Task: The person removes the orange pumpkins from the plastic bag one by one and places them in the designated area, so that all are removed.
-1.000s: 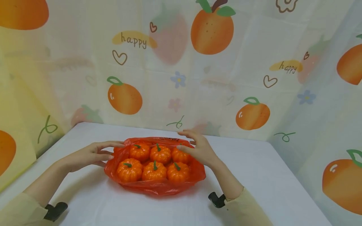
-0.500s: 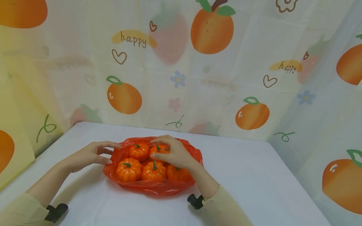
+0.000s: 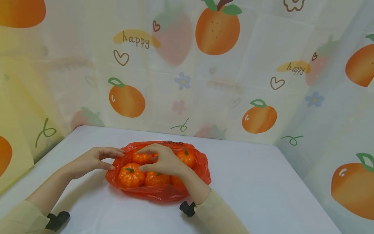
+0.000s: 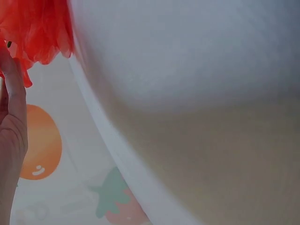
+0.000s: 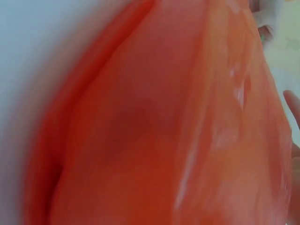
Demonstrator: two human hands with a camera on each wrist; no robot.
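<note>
A red plastic bag (image 3: pixel 204 165) lies spread on the table with several small orange pumpkins in it, all with green stems. The left hand (image 3: pixel 87 162) is at the bag's left rim, thumb and fingers apart; in the left wrist view its fingers reach the red film (image 4: pixel 40 28). Over the pumpkins hovers the right hand (image 3: pixel 165 161), fingers bent loosely and thumb apart. Its fingertips are near the back-left pumpkin (image 3: pixel 140 157) and its thumb near the front-left pumpkin (image 3: pixel 131 177); contact is unclear. This hand partly hides the middle pumpkins. Blurred red bag film (image 5: pixel 140 117) fills most of the right wrist view.
A white-covered table (image 3: pixel 248 182) carries the bag and extends widely to its right. Behind it hangs a pale curtain (image 3: pixel 210 97) printed with oranges and strawberries. Black wrist cameras (image 3: pixel 58 220) sit near both cuffs.
The right hand has moved left from the bag's right side, across the pumpkins, to above the left ones. The left hand has stayed almost in place at the left rim.
</note>
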